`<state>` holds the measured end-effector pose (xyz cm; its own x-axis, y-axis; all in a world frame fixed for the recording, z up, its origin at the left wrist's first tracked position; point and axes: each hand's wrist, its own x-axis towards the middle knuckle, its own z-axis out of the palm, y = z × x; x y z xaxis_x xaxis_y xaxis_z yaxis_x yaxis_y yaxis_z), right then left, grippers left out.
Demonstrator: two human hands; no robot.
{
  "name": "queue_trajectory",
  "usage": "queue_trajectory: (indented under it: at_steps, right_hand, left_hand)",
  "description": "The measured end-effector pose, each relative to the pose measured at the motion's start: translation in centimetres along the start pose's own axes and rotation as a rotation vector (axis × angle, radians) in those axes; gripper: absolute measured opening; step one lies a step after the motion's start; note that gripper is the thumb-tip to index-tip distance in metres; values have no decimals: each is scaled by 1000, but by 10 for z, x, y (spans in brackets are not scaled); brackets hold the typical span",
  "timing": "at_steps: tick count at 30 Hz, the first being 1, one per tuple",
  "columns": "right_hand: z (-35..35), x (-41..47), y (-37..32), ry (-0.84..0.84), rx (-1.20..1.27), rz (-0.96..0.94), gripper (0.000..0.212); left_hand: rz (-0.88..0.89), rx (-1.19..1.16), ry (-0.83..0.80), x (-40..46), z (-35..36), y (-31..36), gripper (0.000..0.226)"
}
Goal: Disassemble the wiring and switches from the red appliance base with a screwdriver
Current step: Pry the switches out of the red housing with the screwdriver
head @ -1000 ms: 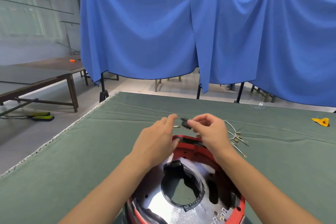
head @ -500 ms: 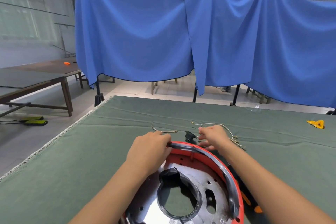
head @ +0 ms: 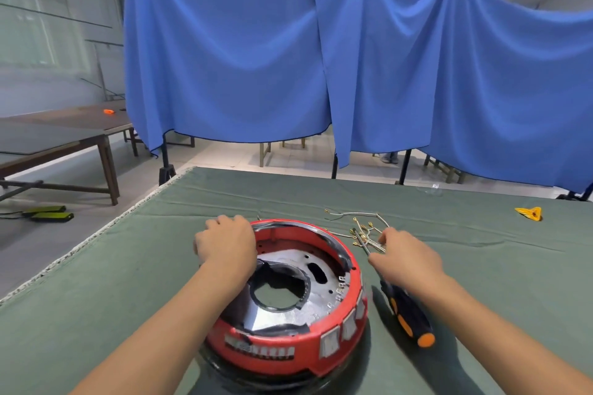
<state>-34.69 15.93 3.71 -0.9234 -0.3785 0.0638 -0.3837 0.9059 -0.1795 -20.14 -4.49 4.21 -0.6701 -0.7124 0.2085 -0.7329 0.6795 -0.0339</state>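
Wiring [head: 362,232] lies loose in a small tangle on the green-covered table [head: 128,266], just beyond and to the right of the red appliance base [head: 288,298], so the stripping of leads looks largely done. The left hand [head: 226,242] rests on the far rim of the base, fingers curled over the edge in a steadying grip. The right hand [head: 404,258] is lowered over the shaft of the screwdriver [head: 409,314], which lies on the table beside the base with its black-and-orange handle pointing toward the person; whether its grip has clenched on the shaft cannot be told. Judging by this, the step in hand is taking up the tool. Next comes seating its tip on a remaining screw inside the base.
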Motion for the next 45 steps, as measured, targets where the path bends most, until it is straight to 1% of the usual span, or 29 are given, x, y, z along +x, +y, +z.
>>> queue_trajectory:
  at_steps: [2, 3, 4, 5, 6, 7, 9, 10, 11, 13, 15, 17, 21, 22, 24, 26, 29, 31, 32, 35, 37, 40, 42, 45]
  right_hand:
    - [5, -4, 5, -39, -83, 64, 43]
    - [8, -6, 6, -68, -87, 94, 42]
    - [11, -7, 6, -93, -70, 113, 37]
    - [13, -7, 6, -114, -43, 118, 29]
    - [14, -7, 5, -127, -5, 116, 22]
    - [15, -7, 5, -133, 33, 111, 20]
    - [18, -9, 5, -131, 115, 99, 25]
    - [20, -9, 7, -123, 189, 96, 26]
    - [22, -11, 9, -110, 283, 89, 27]
    - [27, -13, 14, -47, 452, 49, 29]
    - [31, -16, 18, 29, 559, -3, 24]
    - [35, -19, 17, 56, 680, -48, 21]
    - [38, -27, 7, 63, 744, -164, 18]
    - [38, -28, 2, 51, 741, -204, 17]
    - [36, -30, -7, -1, 745, -290, 14]
    - [38, -30, -15, -42, 689, -384, 11]
    - [39, -33, -23, -62, 553, -505, 10]
    - [40, -36, -26, -24, 501, -560, 21]
    - [40, -38, -28, 6, 457, -589, 24]
    - [42, -41, -28, 91, 334, -696, 20]
    - [42, -41, -26, 95, 316, -727, 20]
    - [43, -40, -21, 87, 269, -704, 26]
    - [44, -40, -19, 98, 233, -674, 28]
    - [46, -41, -18, 8, 260, -605, 26]
  left_hand:
    - [41, 38, 78, -12, -10, 5, 30]
    - [95, 16, 127, -19, -16, 11, 27]
    - [160, -44, 160, -27, -20, 20, 23]
    - [219, -142, 151, -35, -25, 30, 20]
    - [265, -261, 90, -42, -30, 41, 22]
    - [296, -369, -20, -48, -33, 54, 29]
    - [336, -482, -227, -60, -36, 76, 46]
    - [369, -465, -265, -64, -34, 83, 48]
    - [402, -423, -257, -67, -32, 89, 45]
    - [447, -372, -175, -68, -25, 90, 31]
    - [466, -381, -141, -62, -19, 84, 25]
    - [485, -394, -164, -54, -18, 72, 21]
    - [559, -408, -241, -36, -16, 33, 13]
    - [561, -416, -252, -33, -14, 21, 15]
    - [526, -442, -251, -29, -9, 0, 29]
    - [467, -432, -182, -28, -2, -19, 37]
    - [427, -365, 43, -30, 10, -40, 41]
    - [418, -362, 198, -32, 16, -49, 41]
    - [414, -363, 249, -33, 19, -52, 42]
    - [396, -347, 381, -38, 27, -50, 43]
    - [358, -379, 471, -41, 34, -47, 40]
    - [326, -412, 551, -42, 42, -46, 37]
    - [325, -443, 567, -42, 43, -45, 34]
    - [293, -578, 563, -45, 44, -43, 32]
